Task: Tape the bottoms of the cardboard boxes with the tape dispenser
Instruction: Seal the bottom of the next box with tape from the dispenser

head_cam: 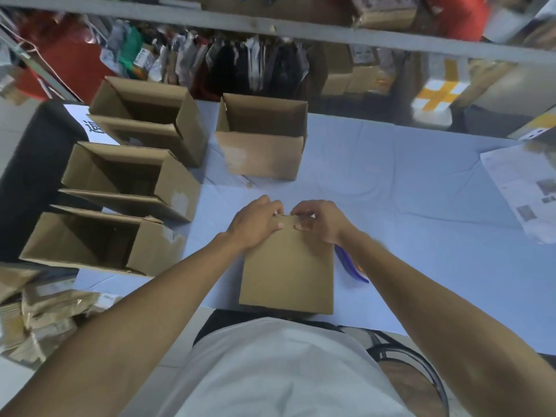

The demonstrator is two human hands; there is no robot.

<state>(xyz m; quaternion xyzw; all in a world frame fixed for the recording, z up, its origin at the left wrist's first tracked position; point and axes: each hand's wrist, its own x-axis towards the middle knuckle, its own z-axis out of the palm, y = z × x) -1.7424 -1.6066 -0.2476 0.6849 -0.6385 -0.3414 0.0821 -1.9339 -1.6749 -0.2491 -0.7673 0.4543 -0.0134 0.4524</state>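
Observation:
A flat, unfolded cardboard box (pixel 287 272) stands on the pale blue table (pixel 421 236) right in front of me. My left hand (pixel 255 222) and my right hand (pixel 320 219) both grip its far top edge, fingers curled over the rim and thumbs on the near face. A blue tape dispenser (pixel 350 266) lies on the table just right of the box, partly hidden behind it and under my right forearm.
Several open cardboard boxes sit on the table: three along the left (pixel 90 239) (pixel 129 179) (pixel 150 118) and one in the middle (pixel 261 136). A printed sheet (pixel 523 191) lies at the right edge. Flattened cardboard (pixel 36 314) is piled low left. Shelves stand behind.

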